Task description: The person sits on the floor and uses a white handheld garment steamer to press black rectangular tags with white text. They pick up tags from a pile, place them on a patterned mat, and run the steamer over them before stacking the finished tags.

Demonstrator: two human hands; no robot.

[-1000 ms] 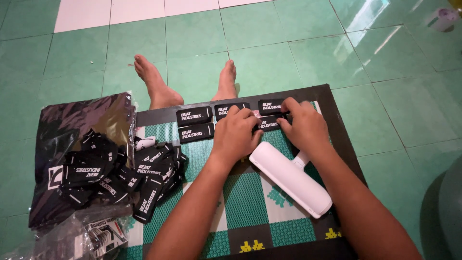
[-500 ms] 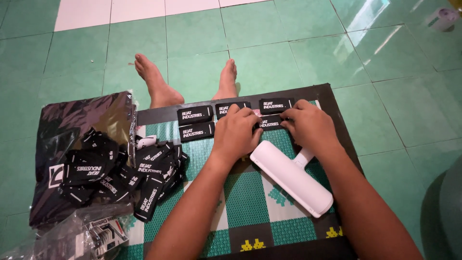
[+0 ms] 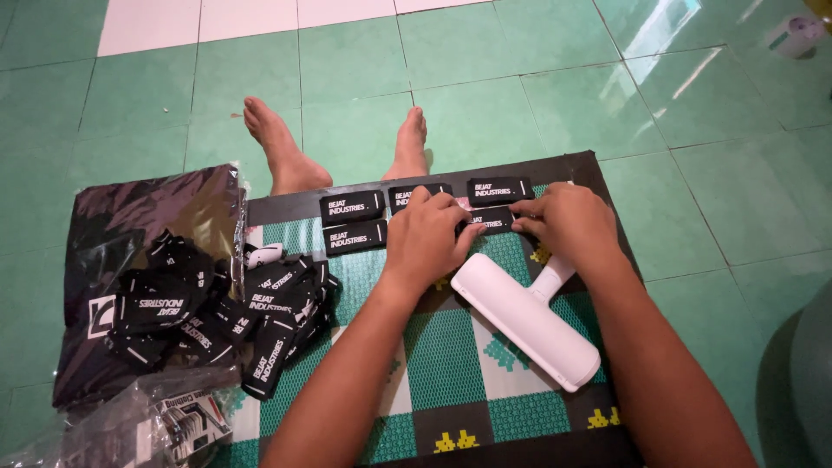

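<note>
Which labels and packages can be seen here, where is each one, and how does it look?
Laid-out labels: far edge of the mat, in two rows; black rectangles with white print.
Held label: between left hand and right hand; same kind.
Label pile: left of the mat; loose black heap.
Black bag: floor, left; glossy plastic.
Clear packet: bottom left; crumpled plastic.

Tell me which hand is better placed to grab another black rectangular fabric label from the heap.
Probably left: the left hand lies nearer the heap of black labels; the right hand sits farther away.
</note>
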